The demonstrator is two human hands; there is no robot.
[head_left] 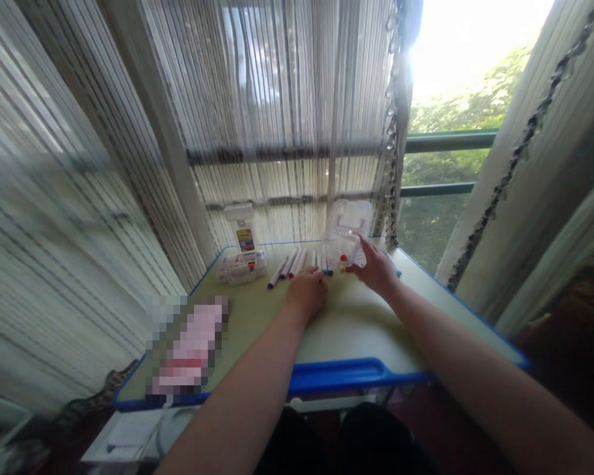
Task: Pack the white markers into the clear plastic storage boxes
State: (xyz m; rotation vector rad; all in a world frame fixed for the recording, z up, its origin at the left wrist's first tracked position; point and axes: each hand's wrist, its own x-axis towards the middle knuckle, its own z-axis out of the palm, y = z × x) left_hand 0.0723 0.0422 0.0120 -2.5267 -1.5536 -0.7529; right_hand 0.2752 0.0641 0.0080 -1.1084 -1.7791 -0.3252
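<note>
Both my arms reach out over a small pale table (356,330) with a blue rim. My left hand (307,290) rests knuckles-up on the tabletop, fingers curled, right beside a row of several marker pens (290,264). My right hand (376,267) touches a clear plastic case (344,237) with its lid standing open; a marker with an orange cap end (344,258) lies at its base. Whether the right fingers grip the case I cannot make out.
A second clear pen case (242,266) lies at the table's back left, with a white bottle-like object (242,227) behind it. A pixelated pink item (191,349) lies at the near left. Sheer curtains (277,132) and a window railing (445,140) stand close behind.
</note>
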